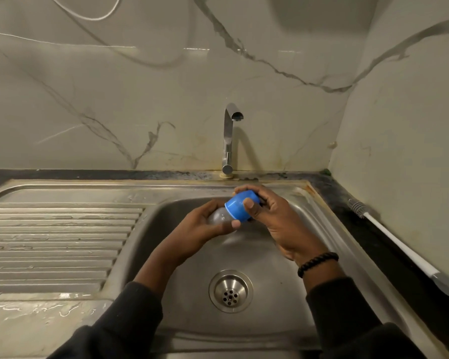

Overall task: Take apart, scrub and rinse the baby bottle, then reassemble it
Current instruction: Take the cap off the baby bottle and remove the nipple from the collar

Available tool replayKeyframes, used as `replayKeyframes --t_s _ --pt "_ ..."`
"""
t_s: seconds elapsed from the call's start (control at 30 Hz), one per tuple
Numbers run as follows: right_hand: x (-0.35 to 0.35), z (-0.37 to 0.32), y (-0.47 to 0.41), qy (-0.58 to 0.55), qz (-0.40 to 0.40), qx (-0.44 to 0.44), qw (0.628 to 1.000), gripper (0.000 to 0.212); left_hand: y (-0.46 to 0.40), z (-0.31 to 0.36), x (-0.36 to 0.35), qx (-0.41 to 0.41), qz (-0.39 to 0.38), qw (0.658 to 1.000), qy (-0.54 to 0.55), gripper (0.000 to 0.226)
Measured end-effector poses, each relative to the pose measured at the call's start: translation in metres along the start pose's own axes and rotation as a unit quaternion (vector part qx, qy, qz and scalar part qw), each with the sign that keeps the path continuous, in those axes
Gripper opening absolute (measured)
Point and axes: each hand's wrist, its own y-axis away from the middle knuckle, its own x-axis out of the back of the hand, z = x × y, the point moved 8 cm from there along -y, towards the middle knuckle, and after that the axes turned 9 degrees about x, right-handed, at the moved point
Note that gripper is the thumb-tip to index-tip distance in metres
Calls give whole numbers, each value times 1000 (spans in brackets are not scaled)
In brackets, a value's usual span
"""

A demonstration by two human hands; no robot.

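Over the sink (283,255), the left hand (205,224) curls round the clear bottle (218,216). The right hand (272,216) grips its blue cap (237,207), thumb pressed on top.

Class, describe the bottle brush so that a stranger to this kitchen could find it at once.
Start at the steel sink and move to the dark counter on its right. Along the wall lies the bottle brush: a long white handle with a grey bristle head, the only thing lying there.

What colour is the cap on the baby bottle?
Blue cap, seen best in the head view.
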Motion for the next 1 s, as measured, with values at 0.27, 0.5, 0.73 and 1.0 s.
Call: replayKeyframes --t_s 0.27,0.5,0.73,1.0 --pt "-3 28 8 160 40 -145 976 63 -4 -4 -1 -39 164 932 -319 60" --pt "-2 22 7 117 58 -113 985 41 -6 5 -2 -53 162 935 -312 64" --pt "-7 12 5 104 11 -83 991 40 -7 -7 0 54 17 996 -76 44" --pt "62 -6 2 34 166 8 985 36 0 -37 15 138 -23 990 21 56"
